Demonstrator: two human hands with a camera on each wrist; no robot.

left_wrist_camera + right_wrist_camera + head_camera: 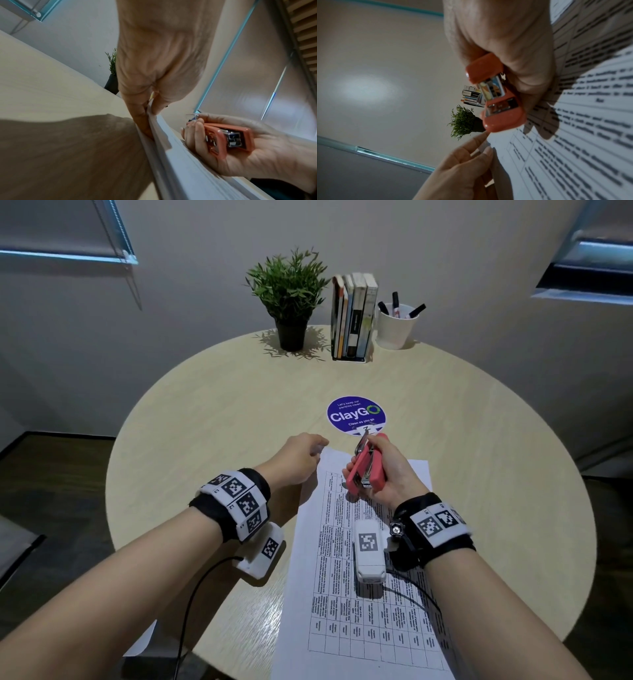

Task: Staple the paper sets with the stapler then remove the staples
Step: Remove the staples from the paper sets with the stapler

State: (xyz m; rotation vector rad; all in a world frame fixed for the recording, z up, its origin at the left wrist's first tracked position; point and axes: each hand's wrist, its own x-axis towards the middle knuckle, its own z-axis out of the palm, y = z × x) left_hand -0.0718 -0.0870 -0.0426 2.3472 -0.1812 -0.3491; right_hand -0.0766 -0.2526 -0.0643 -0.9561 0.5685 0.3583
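At the table's far edge, a white cup (394, 332) holds markers (397, 306).

Round pale table (212, 405), grey walls (191, 285)

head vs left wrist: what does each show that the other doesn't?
Only the head view: the printed table on the paper, the purple sticker, the books, the pen cup and both wristbands.

Only the left wrist view: the paper's stacked edge pinched between thumb and fingers of the left hand.

Both: the right hand holding the pink stapler, the left hand at the paper's far corner, the potted plant, the round table.
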